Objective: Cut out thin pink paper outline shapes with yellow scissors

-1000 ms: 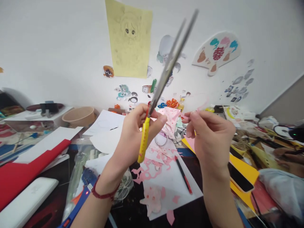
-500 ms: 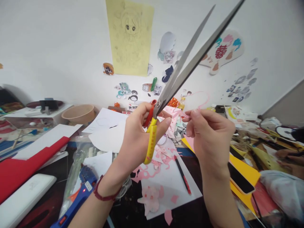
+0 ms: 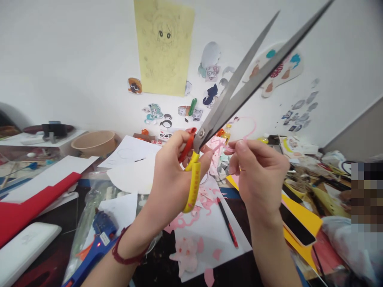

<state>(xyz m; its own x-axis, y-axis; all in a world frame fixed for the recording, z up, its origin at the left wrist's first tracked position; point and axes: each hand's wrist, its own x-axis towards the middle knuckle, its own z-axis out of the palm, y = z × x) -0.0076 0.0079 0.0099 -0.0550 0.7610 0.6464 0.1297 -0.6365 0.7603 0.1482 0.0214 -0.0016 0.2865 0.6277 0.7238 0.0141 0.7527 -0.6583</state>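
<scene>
Long-bladed scissors [image 3: 201,133] with yellow and red handle loops are gripped in my left hand [image 3: 173,167]. Their blades stand slightly apart and point up to the right. Between the fingertips of my right hand [image 3: 260,171], a thin pink paper strip [image 3: 228,149] is pinched; a loop of it curls up behind the hand. The strip's other end reaches towards my left fingers, partly hidden there. Below, pink paper scraps [image 3: 206,201] and a pale pink paper cutout [image 3: 186,253] lie on a white sheet [image 3: 221,239] beside a black and red pen [image 3: 228,223].
A blue hot-glue gun [image 3: 100,243] with a lit red light lies at the left, near a white case [image 3: 28,249] and red sheet [image 3: 44,199]. A phone [image 3: 297,225] rests on yellow card [image 3: 314,223] at the right. The wall behind carries drawings and stickers.
The scissors have tilted further right and their blades appear larger. Both hands shifted slightly left, and the pink strip is still between my right fingers.
</scene>
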